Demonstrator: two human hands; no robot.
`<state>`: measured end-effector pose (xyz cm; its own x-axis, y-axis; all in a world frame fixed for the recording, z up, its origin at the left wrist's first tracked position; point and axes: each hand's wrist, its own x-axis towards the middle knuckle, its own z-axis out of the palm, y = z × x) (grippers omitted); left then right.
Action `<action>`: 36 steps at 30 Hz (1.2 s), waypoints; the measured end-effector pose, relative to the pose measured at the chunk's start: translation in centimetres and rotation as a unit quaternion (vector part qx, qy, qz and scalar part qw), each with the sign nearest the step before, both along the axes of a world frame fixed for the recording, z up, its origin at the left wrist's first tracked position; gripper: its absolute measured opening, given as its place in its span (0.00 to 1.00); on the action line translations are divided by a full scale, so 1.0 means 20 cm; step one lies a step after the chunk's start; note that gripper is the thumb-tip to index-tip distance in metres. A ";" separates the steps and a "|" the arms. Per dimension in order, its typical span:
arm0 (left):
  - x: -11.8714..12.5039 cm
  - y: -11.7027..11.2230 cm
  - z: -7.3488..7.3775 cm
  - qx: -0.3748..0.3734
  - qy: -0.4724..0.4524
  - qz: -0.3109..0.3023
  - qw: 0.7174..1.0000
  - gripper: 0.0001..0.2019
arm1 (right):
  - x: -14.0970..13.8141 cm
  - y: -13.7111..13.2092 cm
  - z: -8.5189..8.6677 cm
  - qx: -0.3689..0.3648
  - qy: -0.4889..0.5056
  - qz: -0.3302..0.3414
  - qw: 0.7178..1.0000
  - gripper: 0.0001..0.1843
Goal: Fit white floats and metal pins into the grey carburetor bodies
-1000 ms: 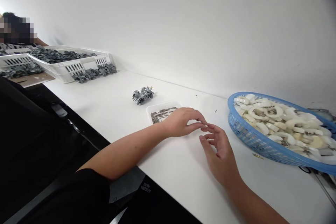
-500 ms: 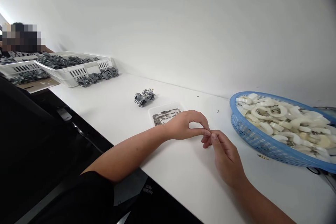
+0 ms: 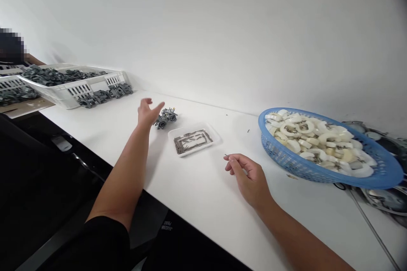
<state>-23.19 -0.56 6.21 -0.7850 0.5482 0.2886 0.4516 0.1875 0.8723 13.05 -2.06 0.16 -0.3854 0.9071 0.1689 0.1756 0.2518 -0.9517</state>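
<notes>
My left hand (image 3: 149, 113) is open in the air, thumb and fingers apart, near the grey metal castings (image 3: 166, 117) that lie by themselves on the table. It holds nothing. My right hand (image 3: 249, 175) is closed in a pinch over the table, with a thin metal pin (image 3: 226, 155) sticking out past the fingertips. Between the two hands lies a shallow white tray (image 3: 217, 137) with many similar pins (image 3: 182, 146) in it, heaped at its left side.
A blue basket (image 3: 270, 150) full of white plastic rings (image 3: 332, 135) stands at the right. White crates (image 3: 65, 95) of grey castings stand at the far left, with more castings (image 3: 106, 95) along the front. A brass-coloured pin (image 3: 291, 176) lies near the basket. Another person sits beyond the crates.
My hands have parted. The left hand has moved away to the left and opened beside the castings; the right keeps the pin. The view has shifted slightly to the right.
</notes>
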 end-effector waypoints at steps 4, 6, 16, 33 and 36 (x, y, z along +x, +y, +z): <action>-0.12 -0.04 -0.12 -0.174 -0.047 -0.013 0.983 0.24 | 0.00 0.00 -0.01 0.006 -0.003 0.014 1.000 0.22; -0.12 -0.05 -0.14 -0.214 -0.038 -0.025 0.976 0.16 | 0.00 0.01 -0.01 0.009 0.000 0.018 1.000 0.22; -0.02 -0.07 -0.07 -0.053 0.147 0.083 0.984 0.39 | 0.00 0.02 -0.02 0.018 0.016 0.029 0.999 0.21; 0.86 0.03 -0.16 0.361 0.284 -0.303 0.835 0.43 | 0.04 0.18 -0.07 0.020 0.084 -0.069 0.994 0.19; 1.02 -0.03 -0.19 0.355 0.206 -0.366 0.835 0.39 | 0.03 0.18 -0.08 -0.006 0.119 -0.057 0.991 0.18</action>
<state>-2.83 -1.12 2.33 -0.0677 0.4138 0.9078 0.5073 -0.7693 0.3885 13.73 1.56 -1.47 -0.2304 0.9449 0.2326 -0.0282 0.2324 -0.9722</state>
